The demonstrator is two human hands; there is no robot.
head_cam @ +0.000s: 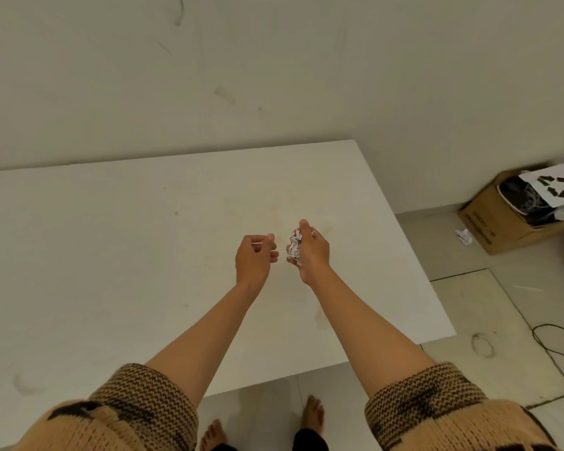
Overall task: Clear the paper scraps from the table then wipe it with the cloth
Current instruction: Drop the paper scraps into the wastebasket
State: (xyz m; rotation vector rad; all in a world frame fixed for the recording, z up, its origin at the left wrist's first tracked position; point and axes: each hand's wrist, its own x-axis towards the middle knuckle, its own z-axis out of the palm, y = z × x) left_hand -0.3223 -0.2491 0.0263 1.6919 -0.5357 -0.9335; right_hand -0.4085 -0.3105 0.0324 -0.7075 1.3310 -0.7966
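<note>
Head: right hand (312, 252) grips paper wad (295, 246); left hand (254, 259) pinches sliver (260, 244); box (502, 230) holds cables (518, 199).

This looked like a plain room in somebody's home. A big white table (111, 255) stood against a bare wall (274, 76) with dark marks on it. The floor (502, 304) had pale tiles, and the person stood on it with bare feet (313, 415). A cardboard box (502, 229) with a recycling sign (555, 187) sat on the floor, and a black cord (557, 340) lay loose on the tiles.
</note>
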